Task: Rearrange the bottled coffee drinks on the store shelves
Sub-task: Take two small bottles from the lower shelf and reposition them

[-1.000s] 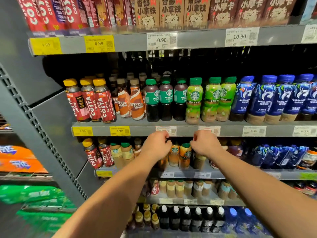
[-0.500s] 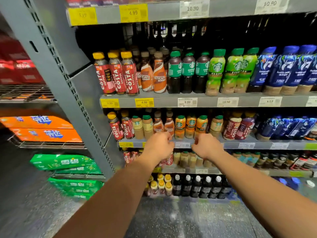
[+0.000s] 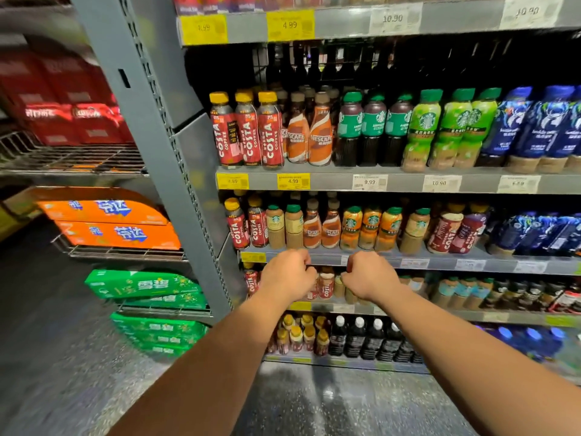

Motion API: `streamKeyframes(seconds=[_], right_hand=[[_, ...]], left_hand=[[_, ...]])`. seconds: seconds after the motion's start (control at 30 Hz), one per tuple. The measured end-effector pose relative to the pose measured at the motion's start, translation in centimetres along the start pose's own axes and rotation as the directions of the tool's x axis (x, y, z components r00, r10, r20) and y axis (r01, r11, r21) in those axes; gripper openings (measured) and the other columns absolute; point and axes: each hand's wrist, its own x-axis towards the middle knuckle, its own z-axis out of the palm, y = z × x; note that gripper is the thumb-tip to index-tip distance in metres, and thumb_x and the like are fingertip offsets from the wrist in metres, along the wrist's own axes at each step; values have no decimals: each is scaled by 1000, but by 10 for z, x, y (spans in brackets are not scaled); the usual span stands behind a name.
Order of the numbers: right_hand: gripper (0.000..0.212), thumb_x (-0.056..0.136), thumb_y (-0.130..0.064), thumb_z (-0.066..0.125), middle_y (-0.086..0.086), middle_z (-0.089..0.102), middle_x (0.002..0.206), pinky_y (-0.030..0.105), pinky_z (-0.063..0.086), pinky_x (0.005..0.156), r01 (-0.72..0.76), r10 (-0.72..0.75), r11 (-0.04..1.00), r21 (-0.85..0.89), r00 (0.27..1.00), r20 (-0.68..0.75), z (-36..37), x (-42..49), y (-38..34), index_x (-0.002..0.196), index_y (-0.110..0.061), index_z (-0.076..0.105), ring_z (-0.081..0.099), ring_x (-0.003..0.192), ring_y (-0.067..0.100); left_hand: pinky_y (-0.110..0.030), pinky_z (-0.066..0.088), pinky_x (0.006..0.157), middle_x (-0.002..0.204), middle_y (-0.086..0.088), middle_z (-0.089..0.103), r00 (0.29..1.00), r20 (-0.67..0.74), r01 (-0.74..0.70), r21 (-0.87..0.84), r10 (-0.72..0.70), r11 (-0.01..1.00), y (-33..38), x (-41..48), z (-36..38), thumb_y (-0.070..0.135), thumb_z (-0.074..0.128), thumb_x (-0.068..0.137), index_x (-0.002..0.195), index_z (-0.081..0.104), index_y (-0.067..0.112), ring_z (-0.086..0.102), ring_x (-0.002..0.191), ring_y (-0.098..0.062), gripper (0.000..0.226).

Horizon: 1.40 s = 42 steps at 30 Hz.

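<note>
The left hand (image 3: 287, 275) and right hand (image 3: 371, 276) curl their fingers by the coffee bottles (image 3: 326, 286) between them, maybe to pull some forward. I cannot tell if they hold any. More bottles stand at 12 o'clock.

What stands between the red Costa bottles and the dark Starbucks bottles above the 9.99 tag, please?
Orange-and-white Nescafé bottles stand between the Costa bottles and the dark Starbucks bottles, as the head view shows.
</note>
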Motion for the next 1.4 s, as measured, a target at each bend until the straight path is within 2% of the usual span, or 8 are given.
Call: streamKeyframes(seconds=[0.23, 0.4, 0.53, 0.67, 0.87, 1.0, 1.2, 1.4], right_hand=[[24, 85, -25, 54, 15, 64, 99, 35, 50, 71, 3, -4, 999, 34, 999, 46, 20, 32, -19, 96, -6, 63, 60, 91, 33], [24, 84, -26, 54, 15, 65, 101, 32, 46, 70, 7, -13, 997, 79, 997, 72, 30, 63, -31, 95, -6, 63, 60, 95, 34], [10, 80, -19, 52, 14, 62, 90, 32, 46, 65, -4, -10, 990, 140, 995, 99, 36, 90, -40, 79, -10, 55, 58, 85, 32], [12, 80, -20, 55, 13, 62, 88, 33, 48, 67, -76, 55, 971, 227, 994, 96, 46, 112, -50, 71, -13, 50, 58, 83, 32], [22, 82, -22, 60, 17, 65, 100, 28, 39, 65, -200, 181, 916, 348, 980, 86, 77, 142, -66, 96, -5, 59, 52, 79, 28], [31, 86, -27, 62, 18, 64, 107, 29, 37, 68, -242, 249, 882, 404, 968, 35, 95, 161, -80, 104, -4, 56, 59, 98, 34], [33, 81, -27, 66, 18, 59, 101, 32, 36, 66, -300, 372, 825, 478, 926, -62, 118, 190, -91, 92, -9, 40, 58, 98, 36], [44, 76, -29, 71, 15, 60, 108, 37, 46, 76, -296, 472, 752, 588, 866, -167, 138, 209, -91, 106, -4, 52, 58, 97, 32]], left_hand=[[-33, 40, 67, 92, -8, 62, 994, -29, 102, 1, -102, 995, -27, 23, -5, 21, 46, 88, 93, 56, 16, 57, 89, -32, 12], [-31, 40, 65, 80, -2, 53, 982, -81, 169, -12, -169, 986, -43, 44, -4, 17, 47, 86, 95, 58, 13, 48, 76, -25, 15], [-31, 42, 68, 89, -3, 56, 972, -86, 216, -42, -218, 976, -55, 63, -2, 14, 46, 86, 103, 59, 11, 50, 80, -23, 21], [-31, 40, 73, 104, -7, 59, 958, -79, 267, -105, -275, 958, -67, 86, 0, 15, 46, 87, 113, 57, 10, 55, 94, -28, 29], [-32, 40, 75, 110, -12, 60, 942, -26, 320, -226, -334, 920, -97, 127, 10, 22, 50, 87, 112, 52, 11, 57, 100, -31, 27], [-38, 44, 83, 112, -17, 58, 941, -34, 304, -346, -336, 887, -120, 159, 18, 20, 56, 85, 113, 51, 3, 56, 106, -35, 33], [-43, 47, 88, 111, -14, 60, 941, -94, 223, -553, -326, 803, -144, 191, 35, 15, 60, 82, 113, 53, 6, 58, 104, -33, 33], [-49, 48, 91, 119, -10, 59, 933, -119, 196, -625, -340, 756, -154, 207, 67, 23, 63, 82, 124, 48, 15, 57, 109, -31, 45]])
